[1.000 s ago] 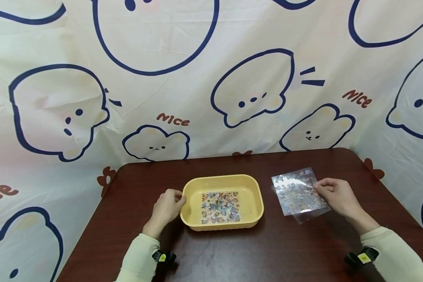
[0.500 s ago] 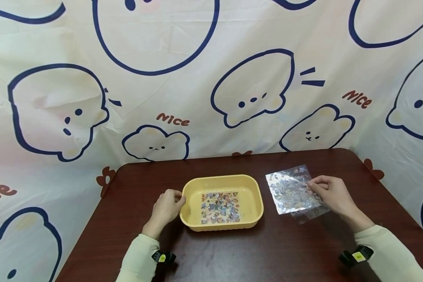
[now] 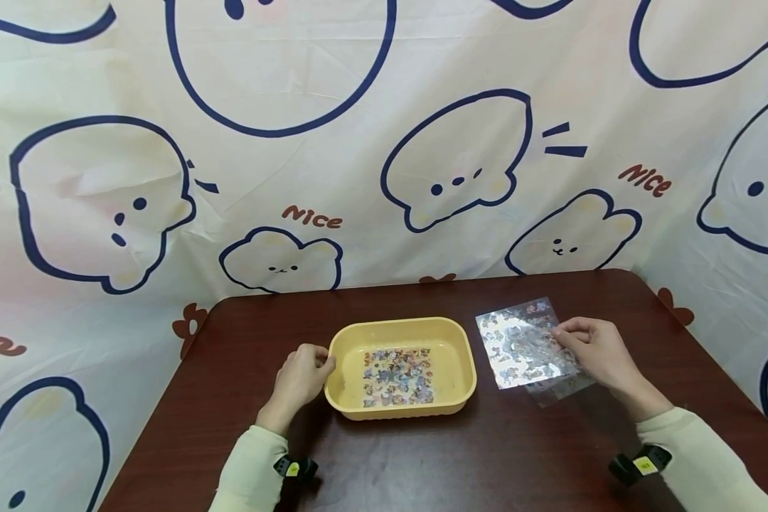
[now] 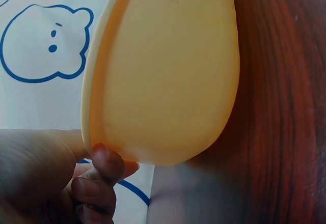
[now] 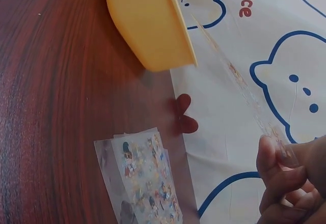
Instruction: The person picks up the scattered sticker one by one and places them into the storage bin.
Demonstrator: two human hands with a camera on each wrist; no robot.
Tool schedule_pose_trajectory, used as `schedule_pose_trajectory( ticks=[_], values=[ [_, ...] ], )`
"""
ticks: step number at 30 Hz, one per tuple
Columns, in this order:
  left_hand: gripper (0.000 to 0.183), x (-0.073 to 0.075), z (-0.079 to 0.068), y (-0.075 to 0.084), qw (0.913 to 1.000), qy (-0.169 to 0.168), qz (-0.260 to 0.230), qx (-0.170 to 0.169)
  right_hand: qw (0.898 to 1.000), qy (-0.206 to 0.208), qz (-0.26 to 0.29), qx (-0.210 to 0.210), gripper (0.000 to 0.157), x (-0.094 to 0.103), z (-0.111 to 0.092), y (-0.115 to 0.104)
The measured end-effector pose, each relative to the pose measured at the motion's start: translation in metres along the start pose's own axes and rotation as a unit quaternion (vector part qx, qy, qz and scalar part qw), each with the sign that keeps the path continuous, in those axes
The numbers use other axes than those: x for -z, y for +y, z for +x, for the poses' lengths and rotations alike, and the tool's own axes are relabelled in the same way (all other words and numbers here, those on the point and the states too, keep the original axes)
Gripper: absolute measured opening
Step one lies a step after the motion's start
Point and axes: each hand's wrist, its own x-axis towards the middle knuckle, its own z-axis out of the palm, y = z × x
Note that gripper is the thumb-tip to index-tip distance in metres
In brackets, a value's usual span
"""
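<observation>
Compared with a second ago, the right hand (image 3: 598, 348) has drifted a little towards nine o'clock, and the clear printed sheet (image 3: 518, 348) in its pinch has come closer to the yellow tray (image 3: 456, 366), its far corner now just beside the tray's two o'clock end. The left hand (image 3: 299, 378) has stayed where it was, thumb and finger clamped on the tray's rim at nine o'clock, so the hands stand well apart, one on either side. From the head camera I see into the tray, where a square patch of small colourful figures (image 3: 398, 377) lies on the bottom; the left wrist view shows only plain yellow plastic and the grip on the rim. The right wrist view catches the held sheet almost edge-on, a thin tilted strip lifted off the table (image 3: 384, 462), and below it other clear printed sheets (image 5: 147, 183) lying loosely stacked, of which the head view gives little more than a corner at three o'clock from the tray. The held sheet is thin and see-through, covered in tiny many-coloured figures, and from above it gleams silvery white where the light strikes, which washes out much of the print.
</observation>
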Motion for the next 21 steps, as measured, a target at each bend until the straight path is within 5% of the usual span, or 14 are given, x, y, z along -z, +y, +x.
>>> schedule_pose_trajectory(
  ticks=[21],
  values=[
    [0.034,0.000,-0.001,0.000,1.0000,-0.001,-0.003,0.005,0.999,-0.015,0.026,0.024,0.027,-0.018,0.003,-0.003]
  ],
)
